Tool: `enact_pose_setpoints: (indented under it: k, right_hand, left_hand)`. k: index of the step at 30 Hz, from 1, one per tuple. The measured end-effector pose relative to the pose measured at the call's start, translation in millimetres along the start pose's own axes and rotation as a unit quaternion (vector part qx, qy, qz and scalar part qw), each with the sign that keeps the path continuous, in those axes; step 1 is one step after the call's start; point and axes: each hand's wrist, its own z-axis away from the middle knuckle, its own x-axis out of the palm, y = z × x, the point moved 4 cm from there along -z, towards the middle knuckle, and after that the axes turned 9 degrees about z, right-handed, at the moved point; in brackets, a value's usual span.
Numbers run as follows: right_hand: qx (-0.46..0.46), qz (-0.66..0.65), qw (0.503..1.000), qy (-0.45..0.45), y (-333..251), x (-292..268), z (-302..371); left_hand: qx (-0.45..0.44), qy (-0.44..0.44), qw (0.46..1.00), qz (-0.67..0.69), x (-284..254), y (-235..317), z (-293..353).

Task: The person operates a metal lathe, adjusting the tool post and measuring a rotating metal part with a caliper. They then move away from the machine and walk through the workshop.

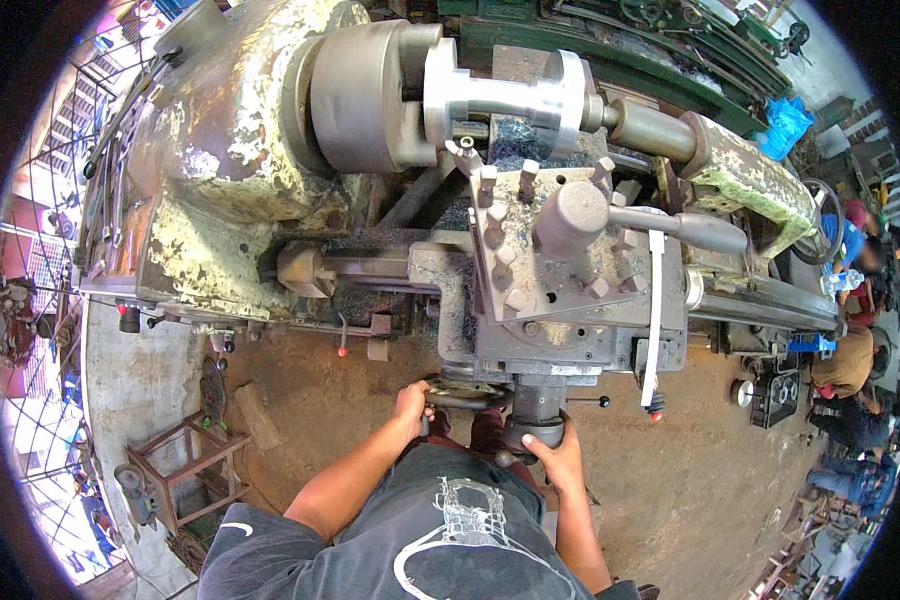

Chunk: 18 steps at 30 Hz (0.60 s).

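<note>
My left hand (411, 408) is closed round the grip of the carriage handwheel (467, 394) at the front of a metal lathe. To its right, my right hand (558, 452) wraps the round cross-slide handle (530, 432), thumb on top. Beyond them, a shiny spool-shaped metal workpiece (500, 97) sits between the chuck (355, 95), whose jaws look smeared by motion, and the tailstock centre (655, 130). A cutting tool (463, 156) juts from the square tool post (550, 250) close to the workpiece's left flange. Whether its tip touches the metal, I cannot tell.
The tool post lever (685, 228) sticks out to the right, above a white strip (655, 315) hanging down. Worn headstock (225, 130) stands left, tailstock (755, 175) right. A metal frame stand (185, 465) is on the floor at left. Several people (850, 365) are at far right.
</note>
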Motion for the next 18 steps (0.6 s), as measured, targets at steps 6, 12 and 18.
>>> enact_pose_setpoints:
  k: [6,12,18]
  right_hand:
    - [0.008,0.013,1.000,-0.009,1,-1,-3]
    - [0.005,-0.018,1.000,-0.021,-10,-2,0]
    - [0.011,0.017,1.000,-0.007,-9,-3,0]
  left_hand:
    - [-0.048,-0.062,0.996,0.049,-8,5,-15]
    - [-0.046,-0.045,0.998,0.021,-12,3,-22]
    - [-0.019,-0.049,0.998,0.015,-7,2,-15]
